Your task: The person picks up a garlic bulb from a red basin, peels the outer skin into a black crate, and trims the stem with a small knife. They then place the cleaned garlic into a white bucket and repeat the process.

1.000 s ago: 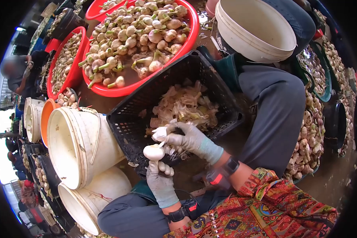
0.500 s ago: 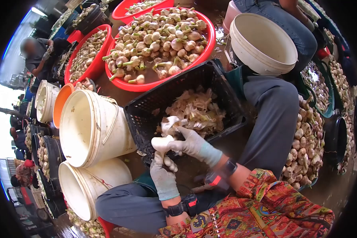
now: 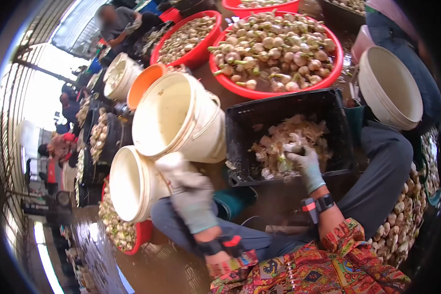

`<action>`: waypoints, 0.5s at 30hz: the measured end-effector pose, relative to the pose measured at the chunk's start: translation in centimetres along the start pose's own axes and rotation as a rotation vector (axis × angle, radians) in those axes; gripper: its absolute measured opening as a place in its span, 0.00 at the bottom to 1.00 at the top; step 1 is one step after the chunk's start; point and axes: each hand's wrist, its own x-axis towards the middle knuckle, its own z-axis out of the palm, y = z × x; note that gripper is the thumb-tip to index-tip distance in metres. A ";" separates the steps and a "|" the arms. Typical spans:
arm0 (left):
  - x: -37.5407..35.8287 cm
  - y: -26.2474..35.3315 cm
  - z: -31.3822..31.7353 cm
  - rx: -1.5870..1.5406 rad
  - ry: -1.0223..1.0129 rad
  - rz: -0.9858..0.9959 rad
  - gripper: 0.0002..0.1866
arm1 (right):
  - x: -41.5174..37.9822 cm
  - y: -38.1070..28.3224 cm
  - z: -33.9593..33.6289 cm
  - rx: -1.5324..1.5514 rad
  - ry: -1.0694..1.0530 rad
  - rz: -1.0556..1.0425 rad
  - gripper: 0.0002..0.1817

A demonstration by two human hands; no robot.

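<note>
My gloved left hand point(image 3: 191, 198), smeared by motion, is closed around a peeled white garlic bulb point(image 3: 173, 164) in front of the white buckets. My gloved right hand point(image 3: 306, 166) reaches into the black plastic crate point(image 3: 245, 177). Its fingers are closed on a piece of garlic skin point(image 3: 293, 143), just over the heap of loose skins point(image 3: 272, 147). Beyond the crate stands a red basin point(image 3: 339, 68) full of garlic bulbs with cut stems point(image 3: 279, 44).
A large white bucket point(image 3: 213, 142) and a lower white bucket point(image 3: 141, 188), both tilted, stand left of the crate. An orange bucket point(image 3: 147, 84) is behind them. Unpeeled garlic point(image 3: 397, 220) is piled at right. Another person's leg point(image 3: 428, 83) and white bucket point(image 3: 392, 88) are at far right.
My hands have moved apart. The left carried the garlic bulb left towards the buckets, and the right went over the skins in the crate. The view has turned left.
</note>
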 end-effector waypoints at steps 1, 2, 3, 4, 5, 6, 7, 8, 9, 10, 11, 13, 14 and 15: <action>1.1 3.3 0.1 0.089 -0.095 0.280 0.09 | 0.2 1.0 0.0 -0.130 -0.023 -0.069 0.16; 1.7 4.6 2.5 -0.091 -0.102 0.386 0.11 | 0.4 1.8 -0.2 -0.264 -0.038 -0.134 0.16; 2.1 3.9 4.9 -0.041 -0.075 0.438 0.13 | -0.1 1.4 0.4 -0.446 0.010 -0.195 0.14; 3.2 2.9 6.5 0.015 -0.055 0.497 0.15 | -0.5 0.7 1.1 -0.625 0.051 -0.247 0.13; 5.3 1.7 6.3 0.011 -0.061 0.455 0.15 | -1.0 -0.3 1.6 -0.706 0.036 -0.245 0.13; 7.8 0.4 6.1 0.336 -0.136 0.369 0.17 | -1.4 -1.2 1.8 -0.786 0.011 -0.237 0.13; 10.3 -0.8 5.9 0.661 -0.217 0.283 0.19 | -1.5 -1.2 1.6 -0.806 -0.013 -0.223 0.13; 13.1 -3.4 6.2 0.845 -0.188 0.188 0.21 | -1.4 -1.1 1.5 -0.825 -0.042 -0.206 0.13; 15.9 -6.5 6.6 0.985 -0.018 0.136 0.21 | -1.6 -1.6 1.2 -0.806 -0.052 -0.200 0.13; 18.8 -9.3 7.0 1.161 0.029 0.010 0.21 | -1.3 -1.1 0.9 -0.759 -0.062 -0.169 0.13; 22.1 -11.3 6.6 1.362 0.024 -0.085 0.21 | -0.9 -0.7 0.5 -0.745 -0.058 -0.160 0.13; 29.2 -14.2 3.8 1.786 -0.034 -0.213 0.20 | -0.2 -0.6 0.1 -0.698 -0.082 -0.065 0.12; 32.5 -15.5 1.8 1.992 -0.019 -0.301 0.21 | 0.0 -0.8 0.0 -0.664 -0.109 0.016 0.12; 35.6 -16.1 -0.3 2.216 -0.028 -0.427 0.24 | 0.0 -0.5 0.1 -0.619 -0.107 0.006 0.12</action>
